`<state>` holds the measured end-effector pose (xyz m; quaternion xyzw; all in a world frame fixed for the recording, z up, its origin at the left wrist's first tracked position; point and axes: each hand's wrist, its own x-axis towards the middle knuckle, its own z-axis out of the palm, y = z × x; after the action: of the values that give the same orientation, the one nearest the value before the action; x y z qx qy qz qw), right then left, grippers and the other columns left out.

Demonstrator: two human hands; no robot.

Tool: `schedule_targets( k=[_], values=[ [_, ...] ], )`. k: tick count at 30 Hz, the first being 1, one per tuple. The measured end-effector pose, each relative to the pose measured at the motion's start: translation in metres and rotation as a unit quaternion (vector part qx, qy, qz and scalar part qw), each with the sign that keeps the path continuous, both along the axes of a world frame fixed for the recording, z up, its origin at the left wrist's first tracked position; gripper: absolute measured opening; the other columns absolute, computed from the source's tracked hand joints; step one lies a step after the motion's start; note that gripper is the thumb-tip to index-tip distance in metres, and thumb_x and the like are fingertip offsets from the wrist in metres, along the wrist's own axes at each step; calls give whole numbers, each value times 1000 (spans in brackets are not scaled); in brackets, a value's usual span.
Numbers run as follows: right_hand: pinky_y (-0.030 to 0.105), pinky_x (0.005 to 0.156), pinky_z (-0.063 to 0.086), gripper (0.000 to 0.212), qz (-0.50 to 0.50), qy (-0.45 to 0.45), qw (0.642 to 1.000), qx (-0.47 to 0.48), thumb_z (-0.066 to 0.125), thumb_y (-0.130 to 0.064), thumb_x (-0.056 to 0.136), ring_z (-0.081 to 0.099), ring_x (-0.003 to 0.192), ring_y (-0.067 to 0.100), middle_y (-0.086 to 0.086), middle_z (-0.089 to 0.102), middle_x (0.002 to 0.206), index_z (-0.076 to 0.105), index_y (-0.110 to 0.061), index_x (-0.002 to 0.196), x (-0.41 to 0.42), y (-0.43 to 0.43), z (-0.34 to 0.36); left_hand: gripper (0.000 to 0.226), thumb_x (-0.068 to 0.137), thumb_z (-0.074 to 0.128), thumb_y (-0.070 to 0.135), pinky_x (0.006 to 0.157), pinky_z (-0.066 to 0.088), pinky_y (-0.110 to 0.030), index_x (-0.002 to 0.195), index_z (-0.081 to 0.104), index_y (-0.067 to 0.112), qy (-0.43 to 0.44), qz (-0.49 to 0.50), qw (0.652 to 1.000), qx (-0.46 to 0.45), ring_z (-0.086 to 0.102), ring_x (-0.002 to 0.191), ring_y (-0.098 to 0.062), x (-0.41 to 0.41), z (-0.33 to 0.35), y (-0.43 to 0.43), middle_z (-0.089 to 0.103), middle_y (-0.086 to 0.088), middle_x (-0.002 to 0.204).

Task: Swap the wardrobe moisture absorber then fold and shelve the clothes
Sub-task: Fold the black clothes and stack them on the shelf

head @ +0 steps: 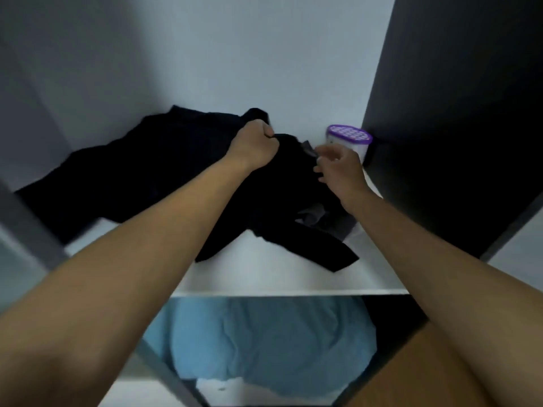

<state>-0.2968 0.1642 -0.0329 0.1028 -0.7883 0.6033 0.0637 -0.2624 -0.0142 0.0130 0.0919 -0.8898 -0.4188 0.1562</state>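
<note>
on the white shelf (279, 274), our left hand (254, 143) clamps the black garment (164, 171) and our right hand (338, 168) hovers, fingers apart, beside the corner moisture absorber (348, 139), which a careless tug might topple.

Rumpled black clothes (164, 171) sprawl across the white shelf (264, 277); purple-lidded moisture absorber (349, 142) stands upright at back right.

white shelf (264, 274): black clothes (132, 177) heaped under the left hand (254, 145), spreading leftward; purple-lidded absorber (349, 139) upright just beyond the right hand (338, 168).
</note>
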Motion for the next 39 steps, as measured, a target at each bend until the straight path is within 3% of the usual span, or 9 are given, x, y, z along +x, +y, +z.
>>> schedule_targets(
  k=[4,7,9,13,16,21,26,34,39],
  values=[
    [38,93,55,27,108,22,993,29,51,-2,94,67,103,22,-3,68,105,68,-22,101,59,-12,-13,20,90,53,24,93,52,-40,106,65,23,-114,32,961,-250,62,98,-25,102,1,-31,65,-1,114],
    [34,88,56,26,158,23,986,45,51,-3,94,67,94,18,-4,67,95,69,-22,98,87,-29,-14,13,87,48,24,72,41,-35,86,60,20,-213,81,856,-465,55,74,-23,172,1,-60,62,-2,92],
    [30,81,56,25,189,26,980,56,51,-5,94,67,92,18,-2,68,93,70,-19,98,101,-42,-11,12,88,50,24,68,34,-34,87,62,23,-228,99,772,-585,60,78,-24,208,3,-82,64,-1,88],
    [22,84,51,23,233,41,968,81,53,-5,94,63,92,10,-6,67,94,72,-16,101,115,-72,-7,22,89,49,23,60,34,-30,85,70,20,-233,74,663,-707,60,68,-18,252,-8,-122,70,3,78],
    [10,81,42,23,227,52,967,105,56,-5,93,60,96,8,-4,66,102,72,-12,108,113,-93,-4,33,87,42,30,50,24,-28,72,69,19,-198,69,661,-720,46,51,-15,250,-17,-128,62,4,61],
    [16,86,40,23,234,48,961,138,58,-7,92,59,99,10,-3,65,103,71,-13,110,98,-125,8,30,85,46,33,46,15,-28,68,67,19,-186,90,644,-737,49,53,-18,248,-19,-144,66,5,63],
    [20,88,42,24,238,42,960,141,59,-8,92,60,101,13,-1,65,105,70,-14,112,90,-170,18,29,86,47,31,52,26,-29,74,71,19,-171,77,644,-741,65,64,-19,257,-23,-176,71,4,71],
    [19,88,44,26,303,69,929,200,60,-3,91,61,104,16,0,63,104,68,-9,114,112,-264,15,37,86,44,34,57,31,-26,71,70,13,-171,79,659,-728,69,67,-23,285,-19,-247,73,-1,71],
    [24,97,44,32,309,139,906,255,61,-4,90,60,114,22,9,62,124,63,-9,122,126,-331,5,38,87,40,37,59,35,-29,77,71,17,-188,85,680,-704,70,74,-25,297,-23,-298,74,-2,79]
  ],
)
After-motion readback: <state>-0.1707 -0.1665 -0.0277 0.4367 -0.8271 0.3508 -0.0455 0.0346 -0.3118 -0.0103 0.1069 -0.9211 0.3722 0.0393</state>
